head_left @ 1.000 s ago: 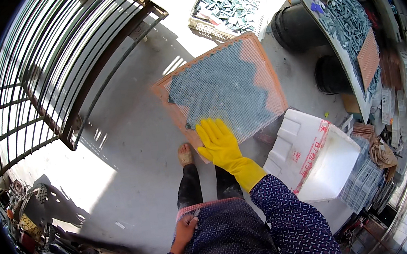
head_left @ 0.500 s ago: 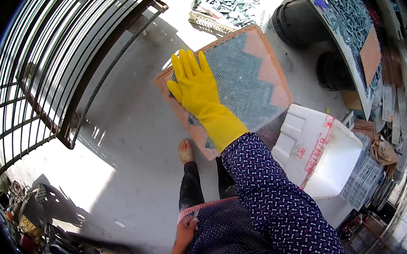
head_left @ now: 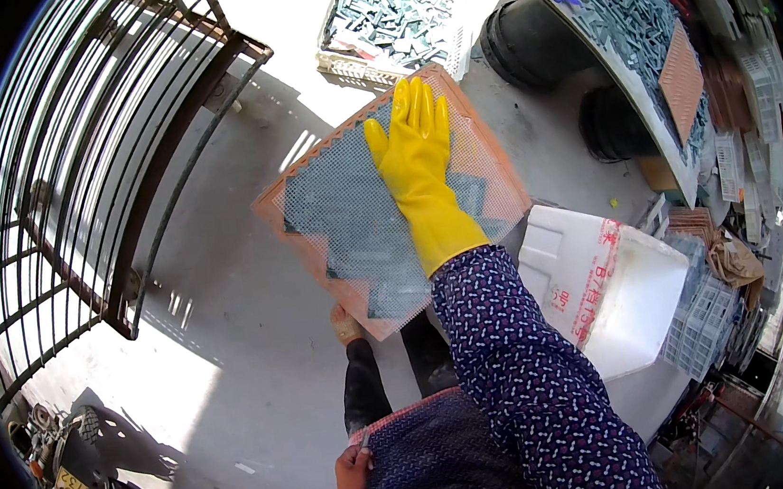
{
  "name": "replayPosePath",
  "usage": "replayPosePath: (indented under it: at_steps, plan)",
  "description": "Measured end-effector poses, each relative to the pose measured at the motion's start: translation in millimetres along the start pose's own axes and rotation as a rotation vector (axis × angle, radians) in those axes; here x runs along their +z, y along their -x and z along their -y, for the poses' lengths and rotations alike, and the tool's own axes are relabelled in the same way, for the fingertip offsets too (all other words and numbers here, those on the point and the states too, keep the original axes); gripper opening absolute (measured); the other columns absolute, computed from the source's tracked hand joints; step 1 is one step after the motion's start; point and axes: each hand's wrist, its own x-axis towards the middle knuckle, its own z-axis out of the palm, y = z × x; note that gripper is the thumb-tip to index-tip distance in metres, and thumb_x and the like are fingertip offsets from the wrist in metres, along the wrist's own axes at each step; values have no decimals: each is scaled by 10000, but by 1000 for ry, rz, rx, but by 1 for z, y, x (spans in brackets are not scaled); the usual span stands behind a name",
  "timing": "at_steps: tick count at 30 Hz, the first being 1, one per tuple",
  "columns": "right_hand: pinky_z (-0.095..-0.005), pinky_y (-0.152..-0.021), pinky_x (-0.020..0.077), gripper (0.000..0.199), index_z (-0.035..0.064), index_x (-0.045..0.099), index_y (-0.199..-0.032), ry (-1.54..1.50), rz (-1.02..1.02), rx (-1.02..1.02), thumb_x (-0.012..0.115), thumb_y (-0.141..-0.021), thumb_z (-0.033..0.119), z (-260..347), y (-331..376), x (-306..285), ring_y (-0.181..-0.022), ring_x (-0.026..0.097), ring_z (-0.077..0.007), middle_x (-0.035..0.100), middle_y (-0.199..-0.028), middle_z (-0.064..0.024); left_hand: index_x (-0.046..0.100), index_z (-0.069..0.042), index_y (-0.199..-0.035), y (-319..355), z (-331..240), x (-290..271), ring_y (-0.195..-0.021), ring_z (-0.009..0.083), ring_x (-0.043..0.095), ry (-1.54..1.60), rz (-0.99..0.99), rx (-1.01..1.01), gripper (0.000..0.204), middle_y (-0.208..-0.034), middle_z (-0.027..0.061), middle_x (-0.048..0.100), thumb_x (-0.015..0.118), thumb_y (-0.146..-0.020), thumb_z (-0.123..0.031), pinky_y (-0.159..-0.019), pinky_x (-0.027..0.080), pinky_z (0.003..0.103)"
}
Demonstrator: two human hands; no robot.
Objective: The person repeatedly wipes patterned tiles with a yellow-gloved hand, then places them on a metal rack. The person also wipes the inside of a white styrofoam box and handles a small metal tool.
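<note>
Mesh sheet: white, fine-holed netting over flat blue-grey tile pieces, their outline stepping in zigzags along the tray's left and right edges
Tray: orange-pink, plastic-looking, roughly square with a raised scalloped rim; it lies in front of the person, near corner just beside the bare foot, far corner toward the crate; what bears it is hidden
Right hand: in a smooth, glossy yellow rubber glove, palm down over the mesh, fingertips by the tray's far corner; fingers straight and fairly close, thumb spread wide, grasping nothing
Left hand: bare, curled at the pink-edged hem of the dark patterned apron; a small pale sliver shows at the fingertips, but whether it or the cloth is pinched I cannot tell
Foam box: white, blocky, moulded with recesses, red print on its side, near the tray's right corner
Crate: pale lattice plastic beyond the tray's far edge, heaped with thin oblong tile pieces
Table: pale-edged, piled with more tile pieces, a ribbed orange-brown panel by its near end; rounded black buckets below its left edge
Rack: rusty metal bars, at left
</note>
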Motion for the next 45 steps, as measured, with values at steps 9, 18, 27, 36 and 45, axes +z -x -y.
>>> replayPosePath:
  at_steps: [9,18,27,36,45]
  plan:
    - [-333,-1095,139,604,55,347,-1316,-344,605,-557,479,-848,413,-21,112,-57,-1293,267,-256,333,-1379,-103,554,-36,-682,4,-31,32,-506,72,441,12,30,36,221,-559,-19,510,511,-851,-173,-490,345,230]
    - [-367,-1085,156,635,24,348,-1310,-165,416,-165,513,-826,400,-7,111,-65,-1283,279,-275,344,-1359,-158,499,-58,-610,0,-42,48,-510,60,423,-104,28,27,272,-543,-22,484,516,-850,-185,-484,320,233]
    - [-368,-1084,149,606,55,356,-1312,-143,431,35,531,-817,357,-57,115,-86,-1277,284,-281,347,-1358,-148,529,-52,-632,5,-52,57,-520,75,433,-78,12,60,261,-558,-16,498,522,-848,-198,-504,334,235]
    - [-432,-878,399,299,123,547,-1101,-154,756,-159,528,-815,207,-96,123,-110,-993,535,-302,604,-1009,-118,533,-47,-646,2,-37,66,-525,84,446,13,-13,104,258,-550,-11,501,516,-851,-202,-515,345,243]
    - [-493,-669,467,295,115,530,-1103,228,842,-132,399,-866,233,-69,103,-55,-817,602,-336,607,-958,-113,524,-49,-661,3,-51,84,-529,77,435,29,-12,98,253,-557,-20,486,514,-857,-209,-516,333,238]
